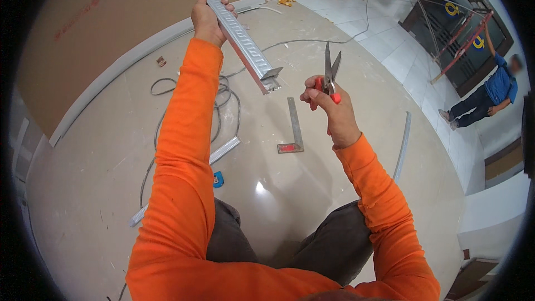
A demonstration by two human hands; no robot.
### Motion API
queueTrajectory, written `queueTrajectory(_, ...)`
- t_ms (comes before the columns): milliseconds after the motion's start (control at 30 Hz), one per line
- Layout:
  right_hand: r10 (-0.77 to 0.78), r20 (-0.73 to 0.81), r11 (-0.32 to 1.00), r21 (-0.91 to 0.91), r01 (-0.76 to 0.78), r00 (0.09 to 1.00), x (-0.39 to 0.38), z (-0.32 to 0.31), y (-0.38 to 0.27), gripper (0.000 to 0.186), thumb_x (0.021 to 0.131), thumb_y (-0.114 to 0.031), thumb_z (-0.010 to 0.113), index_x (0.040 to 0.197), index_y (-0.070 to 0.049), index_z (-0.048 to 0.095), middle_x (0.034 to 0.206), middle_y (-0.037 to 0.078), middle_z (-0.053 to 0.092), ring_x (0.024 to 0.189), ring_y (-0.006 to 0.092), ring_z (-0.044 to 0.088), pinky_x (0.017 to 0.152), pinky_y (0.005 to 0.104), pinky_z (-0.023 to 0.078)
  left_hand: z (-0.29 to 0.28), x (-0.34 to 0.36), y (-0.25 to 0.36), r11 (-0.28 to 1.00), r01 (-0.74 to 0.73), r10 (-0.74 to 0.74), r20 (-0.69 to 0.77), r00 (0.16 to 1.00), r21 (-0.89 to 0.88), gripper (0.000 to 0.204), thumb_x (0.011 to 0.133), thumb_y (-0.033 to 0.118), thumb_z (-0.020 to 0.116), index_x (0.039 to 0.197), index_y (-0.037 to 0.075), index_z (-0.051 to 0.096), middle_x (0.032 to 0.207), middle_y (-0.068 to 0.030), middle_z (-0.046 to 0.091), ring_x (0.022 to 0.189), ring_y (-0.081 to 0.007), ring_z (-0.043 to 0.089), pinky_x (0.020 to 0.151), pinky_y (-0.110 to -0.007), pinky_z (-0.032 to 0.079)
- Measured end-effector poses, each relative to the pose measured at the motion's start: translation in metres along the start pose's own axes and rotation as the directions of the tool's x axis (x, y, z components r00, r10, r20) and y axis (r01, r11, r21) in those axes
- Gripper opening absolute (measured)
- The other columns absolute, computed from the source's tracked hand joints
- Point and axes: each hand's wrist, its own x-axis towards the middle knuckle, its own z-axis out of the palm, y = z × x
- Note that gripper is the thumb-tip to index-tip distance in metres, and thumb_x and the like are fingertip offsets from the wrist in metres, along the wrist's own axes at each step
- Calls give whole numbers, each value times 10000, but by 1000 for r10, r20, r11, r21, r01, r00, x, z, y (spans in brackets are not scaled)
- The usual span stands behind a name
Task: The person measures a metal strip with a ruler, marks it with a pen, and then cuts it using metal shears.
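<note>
A channel (238,33) is gripped in the left hand (210,21), the thumb laid along one edge and the fingers curled up over the other. From this grip the channel is carried away past the upper edge of the view one way, and slanted down toward the right hand (333,108) the other, where it is finished by a cut end with a flap turned outward. Snips (330,75) are held by their red handles in the right hand, the blades parted and pointed away from the body; the channel's end is not touched by them, and a gap is left between. Below this gap, just nearer the body than the snips, a square (296,128) is laid flat on the floor (267,181). Under the left forearm and to its right, loops of cable (217,97) are spread, with an offcut (225,150) and a blue tape (218,179) placed nearer the body. Left of the left grip, the side is bounded by a brown board (128,28). Beyond the right forearm a thin strip (402,145) is seen, and well farther right a red frame (465,47) is touched by a person in blue (496,89).
</note>
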Motion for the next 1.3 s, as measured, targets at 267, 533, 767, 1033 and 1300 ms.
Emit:
queueTrajectory(267, -19, 32, 999, -26, 20, 999, -2, 2, 2, 247, 912, -189, 622, 1084, -12, 620, 858, 29, 639, 811, 118, 565, 730, 269, 448, -5, 2, 0, 984, 12, 4, 92, 996, -176, 490, 1050, 412, 243, 1102, -3, 499, 771, -61, 483, 667, -174, 456, 588, -329, 425)
queueTrajectory(533, -30, 36, 992, 126, 25, 999, -7, 9, -12, 258, 935, -239, 636, 1054, -11, 617, 879, 57, 647, 843, 140, 608, 732, 281, 469, 6, -10, -6, 987, -51, 65, 91, 994, -153, 514, 1045, 440, 248, 1149, 5, 500, 796, -65, 470, 677, -177, 444, 601, -336, 420)
queueTrajectory(767, -27, 12, 963, 269, 23, 1000, -10, 13, -21, 305, 906, -230, 706, 1096, -7, 623, 894, 68, 646, 824, 140, 587, 731, 284, 476, 22, -21, -22, 966, -120, 151, 118, 981, -230, 528, 1034, 466, 266, 1202, 32, 514, 833, -62, 463, 710, -175, 459, 647, -338, 442)
queueTrajectory(1033, -78, -48, 950, 300, 89, 996, -9, 1, -25, 334, 897, -227, 721, 1116, 4, 619, 911, 67, 637, 786, 136, 572, 732, 277, 477, 41, -38, -25, 951, -167, 207, 136, 969, -259, 478, 1014, 440, 327, 1192, 46, 532, 836, -48, 453, 717, -159, 468, 668, -312, 445)
queueTrajectory(1300, -130, -119, 948, 276, 159, 984, -13, 0, -30, 321, 886, -212, 726, 1109, -4, 625, 898, 47, 623, 776, 132, 574, 731, 276, 483, 43, -38, -25, 941, -163, 224, 185, 957, -295, 521, 1021, 501, 315, 1189, 69, 552, 821, -43, 456, 713, -151, 466, 669, -312, 442)
